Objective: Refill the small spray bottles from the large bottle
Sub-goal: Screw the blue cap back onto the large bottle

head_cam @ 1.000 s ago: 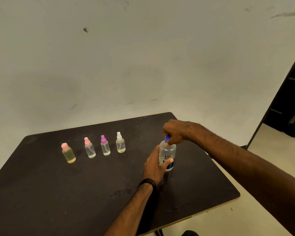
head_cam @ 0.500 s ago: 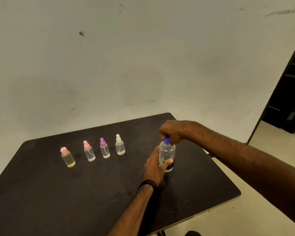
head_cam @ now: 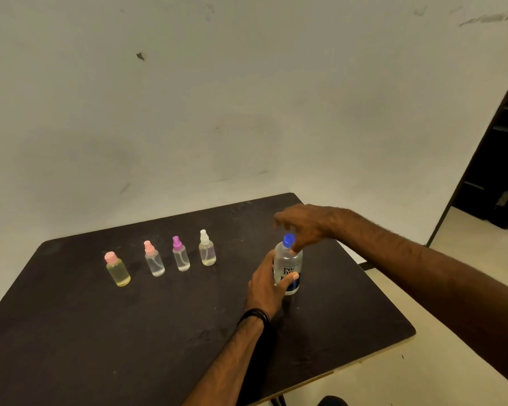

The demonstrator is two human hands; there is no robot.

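The large clear bottle (head_cam: 288, 268) with a blue cap (head_cam: 289, 240) and a printed label stands upright on the dark table (head_cam: 129, 332). My left hand (head_cam: 266, 285) is wrapped around its body, thumb across the label. My right hand (head_cam: 304, 225) hovers just above and behind the cap with its fingers spread; the cap sits on the bottle. To the left stands a row of small bottles: one with a pink flat cap and yellow liquid (head_cam: 118, 271), a pink-topped sprayer (head_cam: 154, 260), a purple-topped sprayer (head_cam: 181, 254) and a white-topped sprayer (head_cam: 207, 250).
A pale wall rises right behind the table. The table's right and front edges lie close to the large bottle, with light floor (head_cam: 423, 376) beyond. A dark doorway (head_cam: 499, 159) is at the far right.
My right hand was pinched on the blue cap; now its fingers have opened and lifted, and the cap shows. The left hand and the bottle have stayed in place.
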